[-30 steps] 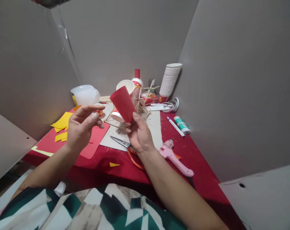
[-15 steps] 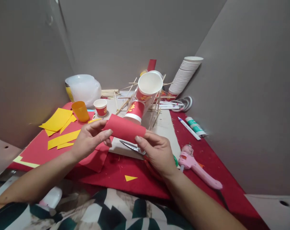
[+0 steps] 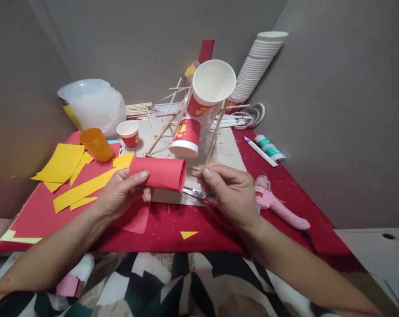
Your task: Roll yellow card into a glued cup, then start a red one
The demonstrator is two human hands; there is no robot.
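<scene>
My left hand [image 3: 122, 193] grips a rolled red paper tube [image 3: 159, 174], held sideways just above the table with its open end facing right. A little to the right of that end is my right hand [image 3: 230, 191], fingers loosely curled with nothing visible in them and off the tube. Scissors [image 3: 194, 192] lie on the table under my right hand. Behind the tube stands a frame of wooden sticks [image 3: 173, 119] carrying two red and white paper cups [image 3: 212, 86].
A pink glue gun [image 3: 278, 207] lies right of my right hand. A glue stick [image 3: 268, 147] and pen lie further back, by a tall stack of white cups [image 3: 258, 61]. Yellow paper scraps [image 3: 62, 165], an orange cup [image 3: 96, 144], a small cup [image 3: 128, 133] and a plastic bag [image 3: 90, 105] sit left.
The tube went from tilted up in my right hand to lying sideways in my left hand. My right hand let go and drew back to the right. The view moved closer to the table.
</scene>
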